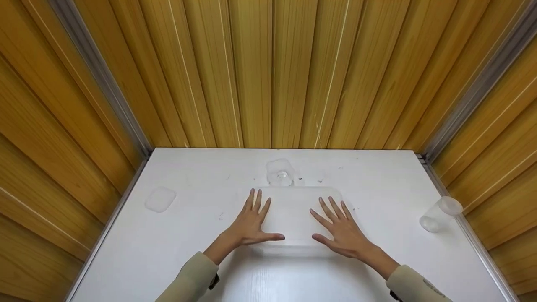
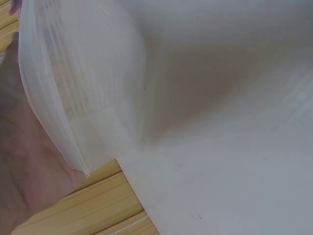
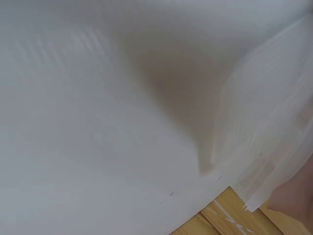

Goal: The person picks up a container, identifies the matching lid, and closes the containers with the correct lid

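Note:
A large translucent plastic box (image 1: pixel 291 220) with a flat lid sits on the white table in front of me. My left hand (image 1: pixel 251 226) lies over the left part of its lid, fingers and thumb spread. On the right part my right hand (image 1: pixel 342 235) rests the same way, thumb pointing toward the other one. From the left wrist, the ribbed side wall (image 2: pixel 93 88) of the box shows, with the left palm (image 2: pixel 34 161) at its upper rim. In the right wrist view the opposite wall (image 3: pixel 264 122) stands near the edge of the right hand (image 3: pixel 296 196).
Behind the box is a small clear square container (image 1: pixel 279 170). A thin clear rounded-square piece, like a lid (image 1: pixel 160 199), lies at the left. Near the right edge of the table (image 1: pixel 402 268) a clear cylindrical jar (image 1: pixel 440 214) appears. Wood-patterned panels (image 1: pixel 272 75) enclose the table.

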The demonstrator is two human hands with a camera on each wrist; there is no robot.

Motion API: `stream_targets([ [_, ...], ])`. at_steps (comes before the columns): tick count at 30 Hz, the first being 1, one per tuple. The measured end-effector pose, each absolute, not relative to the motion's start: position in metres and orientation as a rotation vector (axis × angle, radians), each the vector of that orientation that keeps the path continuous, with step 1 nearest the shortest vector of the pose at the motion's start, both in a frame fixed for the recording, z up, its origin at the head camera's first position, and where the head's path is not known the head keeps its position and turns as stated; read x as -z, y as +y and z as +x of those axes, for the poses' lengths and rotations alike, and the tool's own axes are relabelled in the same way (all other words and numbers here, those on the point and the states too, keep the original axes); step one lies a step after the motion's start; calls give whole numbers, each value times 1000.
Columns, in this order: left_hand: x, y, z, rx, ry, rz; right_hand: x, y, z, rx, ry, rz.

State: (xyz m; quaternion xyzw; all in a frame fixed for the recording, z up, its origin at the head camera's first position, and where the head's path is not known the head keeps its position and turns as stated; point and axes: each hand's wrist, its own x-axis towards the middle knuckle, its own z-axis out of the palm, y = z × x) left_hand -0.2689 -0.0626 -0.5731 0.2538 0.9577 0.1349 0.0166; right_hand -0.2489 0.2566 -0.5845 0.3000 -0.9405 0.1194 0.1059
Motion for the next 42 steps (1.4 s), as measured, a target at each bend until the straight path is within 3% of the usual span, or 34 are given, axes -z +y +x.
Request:
stream_targets([
  [13, 579, -58, -263, -214, 3058, 812, 587, 247, -246, -220, -2786, 939],
  [21, 551, -67, -296, 113, 3117, 823, 569, 238, -291, -281, -2824, 1022],
  [27, 557, -64, -311, -37, 3042, 842, 569, 246, -318, -316, -2897, 894],
  [42, 575, -54, -312, -386, 3033, 926, 583, 262, -313, -458, -2800, 781],
])
